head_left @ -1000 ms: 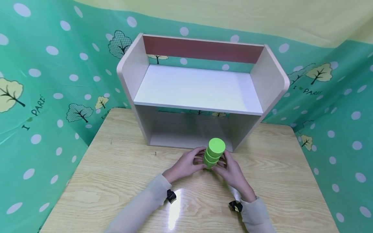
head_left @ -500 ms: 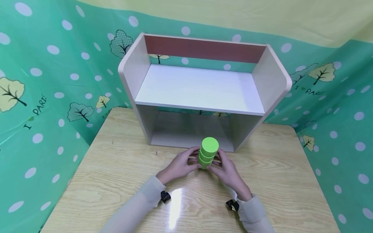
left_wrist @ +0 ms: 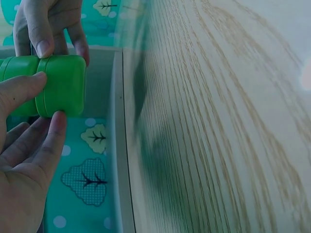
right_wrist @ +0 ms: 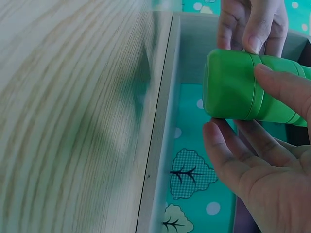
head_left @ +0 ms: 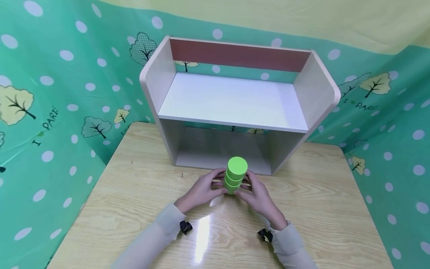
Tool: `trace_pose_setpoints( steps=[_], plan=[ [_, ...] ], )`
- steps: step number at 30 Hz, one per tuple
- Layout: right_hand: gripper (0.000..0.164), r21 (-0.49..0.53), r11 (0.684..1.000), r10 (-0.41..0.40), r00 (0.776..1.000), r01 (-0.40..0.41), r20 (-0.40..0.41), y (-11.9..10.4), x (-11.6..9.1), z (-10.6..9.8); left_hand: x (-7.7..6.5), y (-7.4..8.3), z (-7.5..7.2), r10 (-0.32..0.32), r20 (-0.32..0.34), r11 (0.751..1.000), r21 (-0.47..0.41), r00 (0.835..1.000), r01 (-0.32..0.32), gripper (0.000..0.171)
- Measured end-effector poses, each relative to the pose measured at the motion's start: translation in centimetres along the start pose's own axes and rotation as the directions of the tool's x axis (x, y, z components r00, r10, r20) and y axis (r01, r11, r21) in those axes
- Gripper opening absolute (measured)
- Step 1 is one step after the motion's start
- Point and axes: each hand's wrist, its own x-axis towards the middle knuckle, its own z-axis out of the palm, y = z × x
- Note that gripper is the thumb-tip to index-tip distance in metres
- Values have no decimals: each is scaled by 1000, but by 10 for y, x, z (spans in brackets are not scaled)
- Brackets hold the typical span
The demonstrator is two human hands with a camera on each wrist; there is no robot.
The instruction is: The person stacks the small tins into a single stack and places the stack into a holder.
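Note:
A green cylindrical container [head_left: 236, 168] with grooved rings round its body stands upright between both hands, near the front of the lower shelf bay. My left hand [head_left: 205, 189] holds its left side, thumb toward me and fingers behind. On the opposite side my right hand [head_left: 258, 196] holds it in the same way. In the left wrist view, the base of the container [left_wrist: 73, 87] sits apart from the tabletop, so it is held above the wood. The right wrist view shows the same gap below the container [right_wrist: 231, 87]. Some fingertips are hidden behind it.
A pale two-level shelf unit [head_left: 231, 99] with a reddish back strip [head_left: 236, 55] stands just beyond the hands on a wooden table [head_left: 134, 201]. Green dotted cloth [head_left: 64, 157] hangs behind and on both sides. Black cameras sit at the wrists.
Both hands have moved a little to the left along with the container, still in front of the shelf. Their hold looks the same. The head view has shifted slightly.

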Motion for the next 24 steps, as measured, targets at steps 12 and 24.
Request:
trace_pose_setpoints(
  steps=[12, 24],
  plan=[
    [76, -5, 1000, -24, 1000, 24, 15, -7, 4, 4, -6, 6, -9, 17, -22, 999, -33, 1000, -17, 69],
    [75, -41, 997, -64, 998, 65, 8, -13, 6, 2, -7, 13, -14, 15, -21, 998, -62, 1000, -17, 69]
  ],
)
